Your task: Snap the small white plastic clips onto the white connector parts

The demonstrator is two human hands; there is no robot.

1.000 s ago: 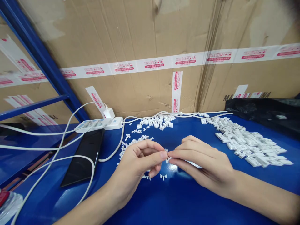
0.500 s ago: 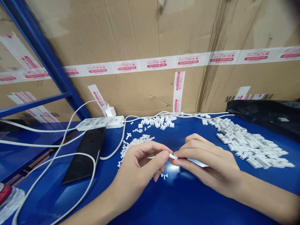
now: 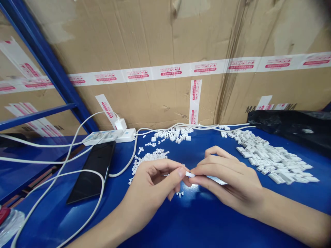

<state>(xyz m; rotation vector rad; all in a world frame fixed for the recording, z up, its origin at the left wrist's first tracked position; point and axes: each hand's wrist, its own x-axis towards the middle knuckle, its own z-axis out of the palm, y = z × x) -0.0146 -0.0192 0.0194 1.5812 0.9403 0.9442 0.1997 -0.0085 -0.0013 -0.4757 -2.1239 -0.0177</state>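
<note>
A small white plastic piece (image 3: 190, 174) is pinched between both hands above the blue tabletop. My left hand (image 3: 157, 179) is closed on its left end with thumb and forefinger, palm turned inward. From the right, the fingertips of my right hand (image 3: 229, 175) press on its other end. The fingers cover much of the piece, so its full shape is hidden. Just below my left fingers lies a tiny white pronged part (image 3: 180, 194). Behind my left hand spreads a heap of tiny white parts (image 3: 150, 157), partly covered by the hand.
Small white blocks (image 3: 178, 134) lie along the back, near white cables. At right is a pile of flat white pieces (image 3: 276, 158) beside a black plastic bag (image 3: 292, 125). A dark phone (image 3: 91, 172) and a power strip (image 3: 108, 136) sit left. Cardboard (image 3: 155, 38) stands behind.
Both hands stay together on the white piece, which now sits at a slightly different angle. The whole view has shifted a little; nothing has been let go.
</note>
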